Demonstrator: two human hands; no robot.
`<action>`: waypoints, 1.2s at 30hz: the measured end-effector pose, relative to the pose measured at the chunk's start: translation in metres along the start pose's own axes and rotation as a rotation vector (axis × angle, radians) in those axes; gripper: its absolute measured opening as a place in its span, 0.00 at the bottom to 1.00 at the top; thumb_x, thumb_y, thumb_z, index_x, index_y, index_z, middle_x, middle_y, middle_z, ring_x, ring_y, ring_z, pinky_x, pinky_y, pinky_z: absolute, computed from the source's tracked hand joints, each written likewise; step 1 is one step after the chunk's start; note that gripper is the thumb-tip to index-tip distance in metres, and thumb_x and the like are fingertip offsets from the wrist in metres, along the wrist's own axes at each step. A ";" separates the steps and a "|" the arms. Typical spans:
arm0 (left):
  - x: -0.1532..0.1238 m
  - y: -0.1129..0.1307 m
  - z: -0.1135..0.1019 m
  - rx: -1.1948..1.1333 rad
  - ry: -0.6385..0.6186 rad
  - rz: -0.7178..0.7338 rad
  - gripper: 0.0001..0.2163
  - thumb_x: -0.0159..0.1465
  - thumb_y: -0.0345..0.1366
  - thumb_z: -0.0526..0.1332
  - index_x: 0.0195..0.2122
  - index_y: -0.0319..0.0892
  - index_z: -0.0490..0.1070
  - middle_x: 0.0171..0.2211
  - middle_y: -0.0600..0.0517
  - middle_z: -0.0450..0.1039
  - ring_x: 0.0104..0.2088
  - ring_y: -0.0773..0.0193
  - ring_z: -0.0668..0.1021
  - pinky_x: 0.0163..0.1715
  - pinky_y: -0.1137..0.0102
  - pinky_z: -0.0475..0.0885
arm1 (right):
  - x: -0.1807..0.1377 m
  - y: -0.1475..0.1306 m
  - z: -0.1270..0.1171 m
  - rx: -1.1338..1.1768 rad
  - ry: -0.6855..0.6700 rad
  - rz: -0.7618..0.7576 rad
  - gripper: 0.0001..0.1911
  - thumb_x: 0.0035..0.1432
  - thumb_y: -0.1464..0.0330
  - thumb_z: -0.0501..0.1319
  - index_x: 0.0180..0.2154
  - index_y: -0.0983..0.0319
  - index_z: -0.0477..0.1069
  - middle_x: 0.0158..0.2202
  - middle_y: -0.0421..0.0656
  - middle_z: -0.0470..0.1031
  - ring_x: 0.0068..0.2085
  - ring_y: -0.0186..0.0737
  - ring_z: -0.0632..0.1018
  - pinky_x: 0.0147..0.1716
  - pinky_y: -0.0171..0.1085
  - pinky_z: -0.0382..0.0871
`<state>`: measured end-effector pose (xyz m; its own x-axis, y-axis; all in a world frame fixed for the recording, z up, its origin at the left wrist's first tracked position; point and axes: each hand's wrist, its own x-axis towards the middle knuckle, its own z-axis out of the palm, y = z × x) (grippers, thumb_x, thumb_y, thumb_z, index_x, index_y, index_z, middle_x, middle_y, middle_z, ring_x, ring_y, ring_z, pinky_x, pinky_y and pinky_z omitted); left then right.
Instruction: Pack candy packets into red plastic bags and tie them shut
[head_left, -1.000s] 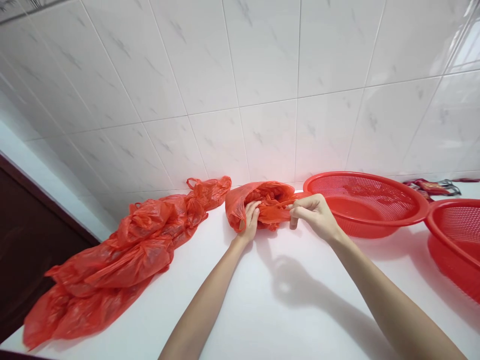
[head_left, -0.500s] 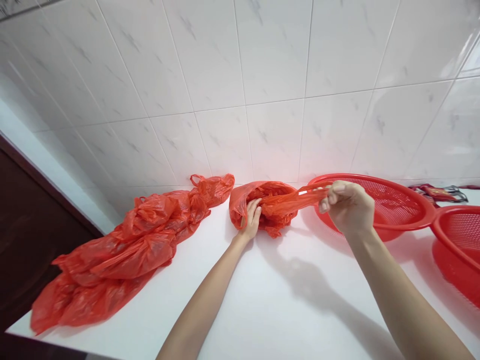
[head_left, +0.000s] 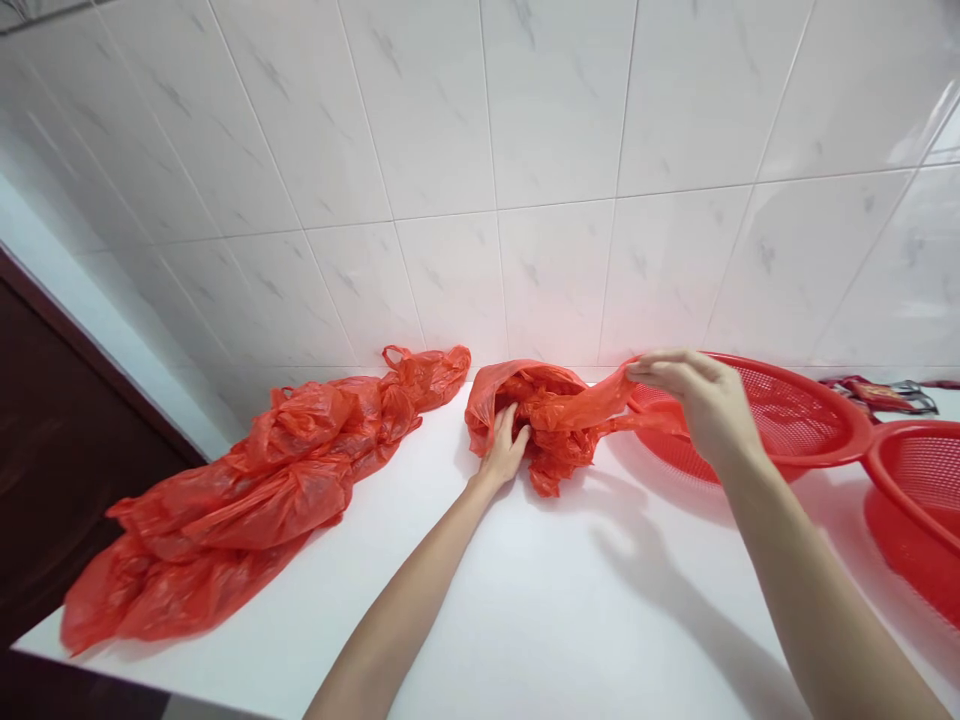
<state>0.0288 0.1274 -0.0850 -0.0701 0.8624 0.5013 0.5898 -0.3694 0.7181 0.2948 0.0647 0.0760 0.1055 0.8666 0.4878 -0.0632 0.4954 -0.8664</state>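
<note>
Pinched in right hand (head_left: 703, 400): one red bag (head_left: 604, 393); bundle (head_left: 551, 440) clamped under left hand (head_left: 507, 450); bundle best pinned firmly, bag drawn level.

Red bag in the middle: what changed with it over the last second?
The right hand drew a strip of the red bag rightward, from beside the left hand to above the rim of the first colander, and holds it stretched. The left hand stayed on the bag's bundle. The pile of bags and the second colander kept their places.
</note>
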 end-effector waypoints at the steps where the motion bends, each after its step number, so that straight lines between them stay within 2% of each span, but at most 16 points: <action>1: -0.002 0.004 0.001 0.005 0.002 0.011 0.25 0.66 0.37 0.59 0.65 0.44 0.64 0.65 0.40 0.65 0.66 0.49 0.66 0.67 0.51 0.59 | -0.004 0.006 0.007 -0.132 -0.050 0.015 0.11 0.51 0.64 0.66 0.37 0.61 0.77 0.38 0.47 0.82 0.44 0.48 0.82 0.49 0.47 0.76; 3: -0.007 0.012 0.004 0.015 0.003 0.035 0.27 0.65 0.35 0.59 0.66 0.45 0.62 0.67 0.40 0.61 0.67 0.48 0.64 0.67 0.49 0.58 | -0.014 0.023 0.025 -0.383 -0.167 0.000 0.21 0.52 0.62 0.67 0.48 0.62 0.75 0.49 0.52 0.80 0.52 0.53 0.79 0.54 0.52 0.72; 4: -0.009 0.016 0.004 0.022 0.002 0.048 0.27 0.65 0.35 0.60 0.66 0.45 0.62 0.67 0.40 0.60 0.68 0.47 0.63 0.68 0.49 0.57 | -0.019 0.033 0.035 -0.505 -0.285 -0.018 0.27 0.53 0.62 0.66 0.54 0.62 0.72 0.55 0.54 0.77 0.57 0.55 0.77 0.58 0.54 0.68; 5: -0.012 0.019 0.005 0.035 0.003 0.066 0.27 0.65 0.35 0.59 0.66 0.45 0.63 0.68 0.40 0.58 0.69 0.46 0.62 0.68 0.48 0.56 | -0.025 0.045 0.045 -0.602 -0.380 -0.013 0.33 0.51 0.64 0.67 0.59 0.62 0.69 0.60 0.56 0.73 0.61 0.58 0.72 0.61 0.56 0.65; 7: -0.016 0.024 0.003 0.077 0.007 0.125 0.25 0.65 0.34 0.58 0.65 0.45 0.64 0.70 0.41 0.56 0.70 0.46 0.59 0.68 0.48 0.55 | -0.035 0.066 0.061 -0.715 -0.445 0.062 0.43 0.43 0.71 0.70 0.63 0.63 0.65 0.67 0.60 0.63 0.68 0.65 0.62 0.64 0.59 0.58; 9: -0.018 0.026 0.001 0.130 0.004 0.207 0.25 0.65 0.31 0.57 0.64 0.45 0.65 0.71 0.43 0.54 0.71 0.48 0.57 0.69 0.49 0.54 | -0.038 0.081 0.068 -0.693 -0.404 0.117 0.38 0.43 0.76 0.65 0.60 0.62 0.70 0.66 0.59 0.65 0.65 0.66 0.66 0.61 0.58 0.60; 10: -0.018 0.027 0.000 0.148 -0.011 0.247 0.25 0.65 0.31 0.56 0.65 0.45 0.65 0.71 0.43 0.54 0.71 0.48 0.57 0.70 0.49 0.53 | -0.036 0.085 0.068 -0.668 -0.383 0.131 0.34 0.43 0.77 0.63 0.56 0.60 0.73 0.63 0.57 0.70 0.61 0.65 0.71 0.58 0.55 0.64; 12: -0.017 0.026 0.000 0.148 -0.072 0.300 0.26 0.66 0.31 0.55 0.66 0.44 0.62 0.71 0.43 0.54 0.72 0.49 0.57 0.70 0.49 0.51 | -0.030 0.088 0.061 -0.589 -0.337 0.137 0.24 0.44 0.77 0.59 0.45 0.60 0.78 0.49 0.52 0.80 0.51 0.58 0.78 0.50 0.49 0.69; 14: -0.014 0.023 0.002 0.105 -0.161 0.289 0.29 0.66 0.33 0.56 0.69 0.44 0.57 0.72 0.42 0.52 0.72 0.50 0.56 0.71 0.49 0.50 | -0.021 0.085 0.050 -0.479 -0.277 0.135 0.13 0.45 0.74 0.57 0.34 0.60 0.76 0.36 0.46 0.81 0.41 0.52 0.79 0.43 0.44 0.70; 16: -0.012 0.020 0.008 0.062 -0.246 0.209 0.33 0.65 0.34 0.57 0.71 0.44 0.52 0.73 0.43 0.50 0.73 0.52 0.54 0.71 0.52 0.51 | -0.013 0.080 0.041 -0.348 -0.202 0.136 0.07 0.48 0.69 0.56 0.28 0.61 0.72 0.30 0.43 0.78 0.35 0.47 0.77 0.37 0.41 0.70; 19: -0.010 0.014 0.015 0.064 -0.312 0.073 0.37 0.62 0.31 0.59 0.72 0.46 0.51 0.74 0.44 0.48 0.73 0.52 0.53 0.71 0.52 0.50 | -0.006 0.073 0.033 -0.147 -0.087 0.161 0.09 0.50 0.62 0.58 0.26 0.60 0.70 0.29 0.43 0.78 0.33 0.44 0.76 0.34 0.40 0.70; 24: 0.003 0.007 0.020 0.120 -0.289 -0.086 0.35 0.62 0.36 0.62 0.70 0.40 0.56 0.72 0.36 0.51 0.72 0.41 0.53 0.69 0.45 0.52 | 0.003 0.061 0.031 0.147 0.018 0.198 0.13 0.46 0.57 0.64 0.33 0.57 0.74 0.35 0.43 0.82 0.39 0.46 0.80 0.36 0.40 0.75; 27: 0.017 0.006 0.022 0.131 -0.241 -0.157 0.32 0.61 0.36 0.63 0.68 0.40 0.61 0.71 0.37 0.55 0.71 0.39 0.57 0.68 0.46 0.55 | 0.008 0.050 0.026 0.398 0.106 0.209 0.14 0.45 0.59 0.70 0.35 0.55 0.75 0.39 0.40 0.83 0.43 0.44 0.81 0.39 0.38 0.76; 30: 0.029 0.007 0.026 0.110 -0.177 -0.206 0.30 0.59 0.32 0.62 0.65 0.40 0.65 0.69 0.37 0.59 0.70 0.39 0.60 0.68 0.46 0.56 | 0.010 0.038 0.020 0.618 0.153 0.246 0.13 0.46 0.64 0.73 0.36 0.55 0.77 0.40 0.39 0.83 0.44 0.43 0.82 0.37 0.36 0.77; 33: 0.034 0.014 0.025 0.067 -0.094 -0.215 0.25 0.61 0.30 0.58 0.61 0.40 0.69 0.65 0.38 0.66 0.68 0.43 0.64 0.66 0.48 0.60 | 0.010 0.029 0.013 0.635 0.122 0.282 0.11 0.49 0.63 0.72 0.36 0.55 0.78 0.39 0.38 0.83 0.43 0.43 0.82 0.34 0.35 0.76; 36: 0.025 0.031 0.013 0.019 -0.033 -0.154 0.19 0.64 0.30 0.54 0.55 0.40 0.73 0.58 0.39 0.72 0.64 0.48 0.70 0.65 0.51 0.63 | 0.011 0.024 0.008 0.625 0.105 0.301 0.10 0.53 0.59 0.70 0.37 0.55 0.78 0.39 0.38 0.83 0.43 0.42 0.81 0.32 0.34 0.75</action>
<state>0.0559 0.1425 -0.0570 -0.1347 0.9195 0.3694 0.5892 -0.2253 0.7759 0.2864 0.0870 0.0618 0.0868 0.9768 0.1959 -0.6600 0.2037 -0.7231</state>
